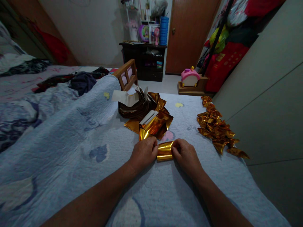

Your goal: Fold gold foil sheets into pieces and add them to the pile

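Observation:
Between my two hands is a sheet of shiny gold foil paper, its near edge rolled into a tube. My left hand is closed on the sheet's left end, and my right hand pinches its right end. Just beyond my left hand lies a loose heap of gold foil sheets, some folded back to show white undersides. Behind it stands a thick curled stack of paper sheets. On the right, folded gold foil pieces are piled along the bed's edge.
A pale blue quilt with heart patterns covers the bed. Dark clothes lie at the left. Beyond the bed are a pink toy, a dark cabinet and a brown door. A pale cabinet side borders the right.

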`<state>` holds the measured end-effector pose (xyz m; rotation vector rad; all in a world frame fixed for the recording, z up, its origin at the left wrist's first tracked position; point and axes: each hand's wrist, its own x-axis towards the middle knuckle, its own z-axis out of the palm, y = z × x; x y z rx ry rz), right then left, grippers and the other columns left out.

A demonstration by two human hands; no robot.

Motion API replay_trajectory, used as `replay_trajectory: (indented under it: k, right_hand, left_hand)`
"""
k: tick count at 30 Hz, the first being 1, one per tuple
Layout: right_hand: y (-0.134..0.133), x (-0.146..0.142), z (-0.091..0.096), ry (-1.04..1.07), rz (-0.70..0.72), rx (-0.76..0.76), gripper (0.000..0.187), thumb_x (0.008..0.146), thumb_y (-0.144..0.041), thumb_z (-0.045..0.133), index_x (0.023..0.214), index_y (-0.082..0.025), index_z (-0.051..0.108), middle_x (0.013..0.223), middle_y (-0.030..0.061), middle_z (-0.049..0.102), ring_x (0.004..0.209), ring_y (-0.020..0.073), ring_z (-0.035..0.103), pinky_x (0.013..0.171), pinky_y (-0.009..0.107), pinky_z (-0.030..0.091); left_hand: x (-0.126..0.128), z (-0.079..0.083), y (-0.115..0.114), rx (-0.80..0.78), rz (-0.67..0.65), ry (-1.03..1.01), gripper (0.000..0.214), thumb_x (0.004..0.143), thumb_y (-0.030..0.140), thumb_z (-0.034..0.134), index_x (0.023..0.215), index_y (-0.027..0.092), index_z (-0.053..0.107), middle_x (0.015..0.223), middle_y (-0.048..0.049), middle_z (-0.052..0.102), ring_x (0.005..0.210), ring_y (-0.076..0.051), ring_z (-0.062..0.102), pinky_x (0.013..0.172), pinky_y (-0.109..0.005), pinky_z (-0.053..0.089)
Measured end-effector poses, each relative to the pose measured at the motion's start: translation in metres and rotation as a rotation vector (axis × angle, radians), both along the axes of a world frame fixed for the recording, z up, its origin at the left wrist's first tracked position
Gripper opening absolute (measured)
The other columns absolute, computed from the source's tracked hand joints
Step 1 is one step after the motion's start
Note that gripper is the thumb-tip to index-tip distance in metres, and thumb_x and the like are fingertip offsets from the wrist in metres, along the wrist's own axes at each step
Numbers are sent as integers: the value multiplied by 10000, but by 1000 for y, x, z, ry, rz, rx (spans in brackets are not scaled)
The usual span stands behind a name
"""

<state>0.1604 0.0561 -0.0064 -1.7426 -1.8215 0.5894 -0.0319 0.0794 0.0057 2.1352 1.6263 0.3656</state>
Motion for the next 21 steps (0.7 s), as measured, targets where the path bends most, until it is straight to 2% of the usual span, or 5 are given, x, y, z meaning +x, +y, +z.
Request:
replay_trajectory:
  k: [21]
  right_hand:
    - [1, 1, -2, -7, 20, 16, 53, 813, -180, 551, 807, -193, 602, 793, 39, 648, 736, 187, 586, 689, 291, 399]
  left_hand:
    - [0, 2, 0, 4, -12, -17, 93, 872, 165, 560, 790, 201, 586, 771, -8, 663, 714, -161, 606, 640, -267, 343]
